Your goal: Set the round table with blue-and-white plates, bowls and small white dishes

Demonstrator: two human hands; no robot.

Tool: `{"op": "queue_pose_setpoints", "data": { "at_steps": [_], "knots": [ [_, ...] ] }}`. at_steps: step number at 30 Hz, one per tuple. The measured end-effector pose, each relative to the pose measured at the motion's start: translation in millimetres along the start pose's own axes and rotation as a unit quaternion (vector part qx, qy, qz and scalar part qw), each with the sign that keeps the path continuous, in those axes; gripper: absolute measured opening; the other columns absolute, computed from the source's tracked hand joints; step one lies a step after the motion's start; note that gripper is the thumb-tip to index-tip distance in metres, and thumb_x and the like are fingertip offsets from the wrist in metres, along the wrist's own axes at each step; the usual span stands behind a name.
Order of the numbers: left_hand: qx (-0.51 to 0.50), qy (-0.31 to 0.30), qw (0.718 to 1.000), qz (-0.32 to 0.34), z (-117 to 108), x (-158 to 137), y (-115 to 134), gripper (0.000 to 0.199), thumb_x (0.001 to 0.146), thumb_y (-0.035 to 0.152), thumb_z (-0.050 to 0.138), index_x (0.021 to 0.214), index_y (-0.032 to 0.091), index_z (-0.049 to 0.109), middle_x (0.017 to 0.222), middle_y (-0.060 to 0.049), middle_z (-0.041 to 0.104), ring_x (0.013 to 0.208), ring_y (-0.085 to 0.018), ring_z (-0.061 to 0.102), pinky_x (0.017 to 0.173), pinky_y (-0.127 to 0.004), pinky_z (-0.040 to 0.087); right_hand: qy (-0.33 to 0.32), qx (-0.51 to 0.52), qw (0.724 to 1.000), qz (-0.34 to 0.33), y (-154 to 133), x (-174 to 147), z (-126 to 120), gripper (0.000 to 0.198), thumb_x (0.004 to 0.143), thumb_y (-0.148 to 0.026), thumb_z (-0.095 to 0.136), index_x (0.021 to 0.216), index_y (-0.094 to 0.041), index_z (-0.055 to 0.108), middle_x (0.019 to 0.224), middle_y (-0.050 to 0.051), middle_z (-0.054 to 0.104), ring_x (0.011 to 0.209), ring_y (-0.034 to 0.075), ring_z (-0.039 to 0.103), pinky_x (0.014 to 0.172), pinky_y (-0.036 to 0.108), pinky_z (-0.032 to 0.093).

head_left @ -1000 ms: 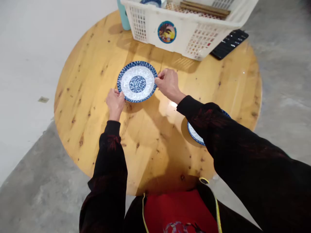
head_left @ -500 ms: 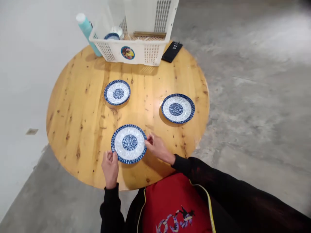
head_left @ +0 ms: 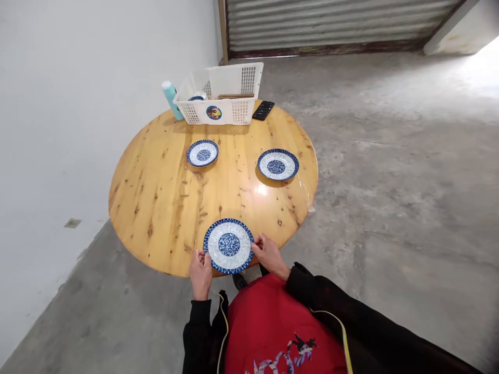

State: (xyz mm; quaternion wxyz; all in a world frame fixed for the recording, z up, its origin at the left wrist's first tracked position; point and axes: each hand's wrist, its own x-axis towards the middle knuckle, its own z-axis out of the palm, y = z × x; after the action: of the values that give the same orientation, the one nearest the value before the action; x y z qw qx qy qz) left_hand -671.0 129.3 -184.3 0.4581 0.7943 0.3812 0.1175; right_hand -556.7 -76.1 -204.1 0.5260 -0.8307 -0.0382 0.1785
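Observation:
A blue-and-white plate (head_left: 229, 245) with a dark patterned rim is at the near edge of the round wooden table (head_left: 156, 208). My left hand (head_left: 201, 274) has its fingers closed on the plate's left rim. On the right rim, my right hand (head_left: 270, 255) pinches the plate between thumb and fingers. Whether its underside touches the tabletop, I cannot tell. Two similar plates lie farther back: a far-left plate (head_left: 202, 154) and a right-hand plate (head_left: 277, 165).
A white plastic basket (head_left: 230, 114) stands at the table's far side, with a bowl and thin brown sticks inside. Left of it is a turquoise bottle (head_left: 171, 98); right of it lies a flat black object (head_left: 264, 110). A white wall (head_left: 58, 130) rises at left.
My view has tilted up and drawn back, showing the metal shutter behind. The held plate has come toward me to the table's near edge, both hands staying on its rim.

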Motion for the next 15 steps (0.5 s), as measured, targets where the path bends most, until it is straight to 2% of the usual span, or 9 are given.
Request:
{"op": "queue_pose_setpoints", "data": {
  "at_steps": [4,9,15],
  "knots": [
    [-0.001,0.006,1.000,0.001,3.3,3.5,-5.1,0.016,0.086,0.037,0.055,0.078,0.025,0.049,0.069,0.003,0.059,0.069,-0.018,0.061,0.070,-0.028,0.045,0.001,-0.021,1.000,-0.014,-3.5,4.9,-1.8,0.015,0.077,-0.030,0.056,0.068,-0.025,0.045,0.059,-0.003,0.054,0.057,0.016,0.054,0.059,0.029,0.036],
    [-0.021,0.020,1.000,-0.005,13.9,9.5,1.4,0.014,0.087,0.028,0.057,0.077,0.024,0.048,0.072,0.003,0.058,0.071,-0.017,0.061,0.071,-0.028,0.045,0.003,-0.042,0.999,-0.019,-10.1,21.2,-9.5,0.014,0.078,-0.028,0.058,0.070,-0.025,0.047,0.062,-0.001,0.058,0.060,0.017,0.056,0.061,0.030,0.038],
    [-0.027,0.015,0.999,-0.023,23.1,21.4,-1.1,0.013,0.088,0.022,0.057,0.080,0.024,0.047,0.069,0.004,0.057,0.067,-0.015,0.060,0.068,-0.026,0.043,0.000,-0.055,0.998,-0.024,0.9,37.3,-4.0,0.016,0.078,-0.032,0.060,0.072,-0.025,0.047,0.064,0.000,0.060,0.061,0.018,0.056,0.064,0.031,0.040]
  ]
}}
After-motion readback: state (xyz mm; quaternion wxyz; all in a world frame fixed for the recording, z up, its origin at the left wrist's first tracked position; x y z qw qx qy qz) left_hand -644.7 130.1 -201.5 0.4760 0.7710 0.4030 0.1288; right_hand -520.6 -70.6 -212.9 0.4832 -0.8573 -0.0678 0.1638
